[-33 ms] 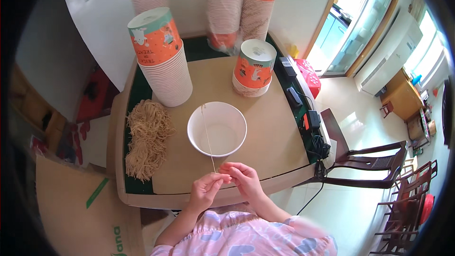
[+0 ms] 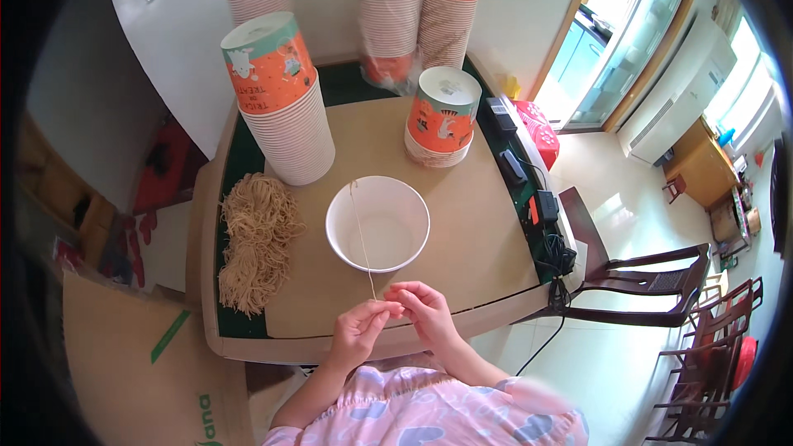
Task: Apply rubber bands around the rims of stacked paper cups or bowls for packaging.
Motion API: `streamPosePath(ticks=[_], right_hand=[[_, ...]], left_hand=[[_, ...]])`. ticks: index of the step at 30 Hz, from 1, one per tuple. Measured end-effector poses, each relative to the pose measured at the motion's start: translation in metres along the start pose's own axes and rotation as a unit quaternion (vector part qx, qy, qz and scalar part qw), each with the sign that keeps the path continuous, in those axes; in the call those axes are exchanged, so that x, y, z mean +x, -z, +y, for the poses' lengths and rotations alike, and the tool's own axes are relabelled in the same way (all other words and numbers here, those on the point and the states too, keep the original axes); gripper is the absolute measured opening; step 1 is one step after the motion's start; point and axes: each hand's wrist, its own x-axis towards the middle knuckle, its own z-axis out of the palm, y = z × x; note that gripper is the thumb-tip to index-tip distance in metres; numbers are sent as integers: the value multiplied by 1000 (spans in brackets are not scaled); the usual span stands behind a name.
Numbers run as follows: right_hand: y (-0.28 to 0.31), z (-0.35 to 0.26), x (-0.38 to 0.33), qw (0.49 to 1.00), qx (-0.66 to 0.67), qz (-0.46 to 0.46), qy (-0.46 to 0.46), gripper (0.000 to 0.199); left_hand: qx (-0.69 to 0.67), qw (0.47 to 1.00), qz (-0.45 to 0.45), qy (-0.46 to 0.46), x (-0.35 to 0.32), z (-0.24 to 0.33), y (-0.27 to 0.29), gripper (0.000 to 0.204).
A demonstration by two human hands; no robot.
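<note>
A thin beige string (image 2: 361, 239) runs taut from the far rim of a white paper bucket (image 2: 415, 227), across its open mouth, to my fingers. At the table's near edge my left hand (image 2: 357, 335) pinches the string between thumb and forefinger. My right hand (image 2: 427, 315) touches the left fingertips, its own thumb and fingers pressed together; what lies between them is too small to make out. To the left of the bucket lies a tangled bundle of beige strings (image 2: 258, 252).
Nested orange-and-green paper buckets (image 2: 268, 74) stand upside down at the back left. A shorter stack (image 2: 443, 120) sits behind the bucket, with taller stacks (image 2: 450, 12) by the wall. Power adapters and cables (image 2: 547, 208) line the right edge. A dark chair (image 2: 644, 281) stands beyond it.
</note>
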Motion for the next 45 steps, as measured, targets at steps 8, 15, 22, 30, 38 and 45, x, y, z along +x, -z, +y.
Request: streamPosePath(ticks=[8,15,22,30,38,45], right_hand=[[10,8,-12,979,-98,-117,-135,32],[6,13,-4,983,138,-75,-90,36],[-3,-1,5,983,182,-27,-3,11],[-10,-10,-2,991,41,-63,114,16],[3,-10,3,986,-27,-54,157,16],[-7,-12,5,981,-74,-39,176,25]], left_hand=[[35,997,44,-51,3,-7,0,29],[14,1000,17,-20,2,-12,-5,25],[76,996,33,-41,-3,-18,-2,21],[294,925,165,-174,26,28,-3,15],[426,881,94,-183,56,29,2,23],[639,749,10,-176,77,23,4,22]])
